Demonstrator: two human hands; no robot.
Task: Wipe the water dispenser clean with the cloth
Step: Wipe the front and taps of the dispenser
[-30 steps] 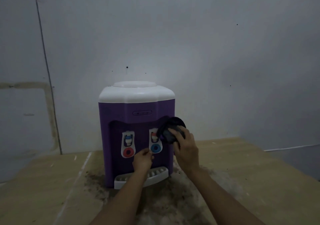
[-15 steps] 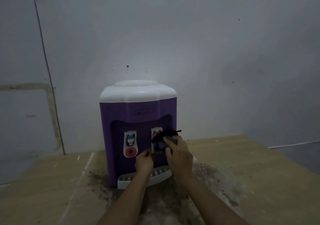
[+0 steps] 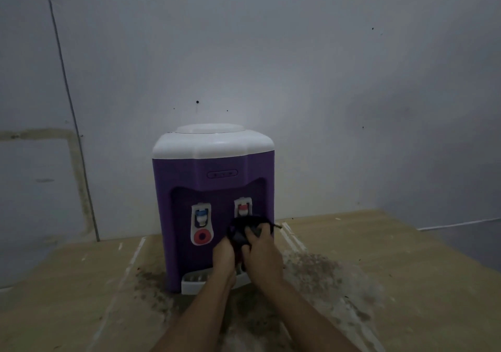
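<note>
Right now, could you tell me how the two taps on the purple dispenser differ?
The left tap has a blue knob, and its red round push pad is in full view. The right tap has a red knob, and its lower part is hidden behind the dark cloth. Both sit in white housings in the dispenser's front recess.

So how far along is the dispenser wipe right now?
Nothing shows as finished. Both hands, left hand and right hand, bunch the dark cloth against the lower front of the dispenser, below the red tap. The white top, blue tap and drip tray remain.
</note>
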